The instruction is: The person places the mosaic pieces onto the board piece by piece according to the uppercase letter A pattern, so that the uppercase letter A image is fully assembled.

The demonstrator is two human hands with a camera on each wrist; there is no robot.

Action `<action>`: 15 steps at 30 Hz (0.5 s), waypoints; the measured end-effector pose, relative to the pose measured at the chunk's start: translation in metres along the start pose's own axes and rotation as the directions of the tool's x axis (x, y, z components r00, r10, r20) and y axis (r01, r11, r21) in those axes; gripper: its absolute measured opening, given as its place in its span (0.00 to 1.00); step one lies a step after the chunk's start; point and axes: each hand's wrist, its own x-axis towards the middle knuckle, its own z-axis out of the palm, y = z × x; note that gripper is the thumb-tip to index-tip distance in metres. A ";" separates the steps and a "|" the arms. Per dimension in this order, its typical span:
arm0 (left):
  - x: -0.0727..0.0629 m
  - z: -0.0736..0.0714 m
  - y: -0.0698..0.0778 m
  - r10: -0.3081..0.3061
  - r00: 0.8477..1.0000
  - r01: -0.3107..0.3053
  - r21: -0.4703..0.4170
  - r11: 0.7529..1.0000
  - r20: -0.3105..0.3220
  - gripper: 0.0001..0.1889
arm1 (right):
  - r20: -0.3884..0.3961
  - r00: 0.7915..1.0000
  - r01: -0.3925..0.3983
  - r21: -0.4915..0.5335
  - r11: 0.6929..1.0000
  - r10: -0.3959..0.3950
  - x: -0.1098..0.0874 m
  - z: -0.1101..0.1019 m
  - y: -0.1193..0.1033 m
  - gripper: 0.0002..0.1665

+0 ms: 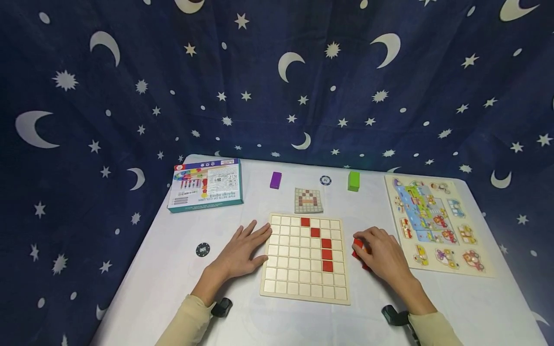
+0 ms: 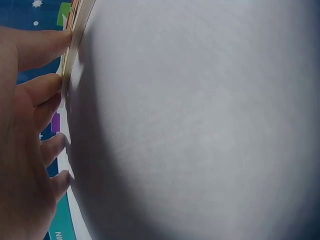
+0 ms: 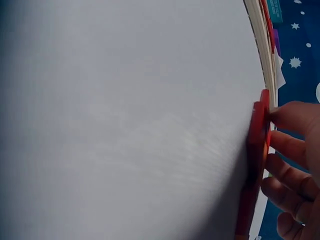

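Observation:
A cream square grid board lies in front of me, with several red square tiles in a bent line across its right half. At the board's left edge rests my left hand, fingers spread and fairly straight; in the left wrist view its fingertips touch the rim. Right of the board, my right hand has curled fingers over a small group of loose red tiles, its thumb and fingertips pinching one. The right wrist view shows the red tiles at the fingertips; the palm partly hides the group from above.
Behind the board lies a small pattern card. A purple block, a green block and a poker chip stand farther back. At left are a boxed set and a black chip; at right, a vehicle puzzle board.

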 end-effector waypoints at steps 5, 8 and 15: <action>0.000 0.002 -0.001 -0.001 1.000 0.001 -0.001 1.000 0.004 0.40 | 0.025 1.000 -0.014 -0.027 1.000 0.015 0.004 -0.004 0.003 0.17; 0.000 0.002 -0.001 0.000 1.000 0.000 0.004 1.000 -0.001 0.40 | 0.053 0.998 -0.028 -0.048 0.998 0.031 0.006 -0.007 0.003 0.19; -0.001 0.001 -0.001 0.004 1.000 -0.004 0.006 1.000 -0.003 0.40 | 0.082 0.995 -0.053 -0.069 0.996 0.058 0.011 -0.014 -0.001 0.20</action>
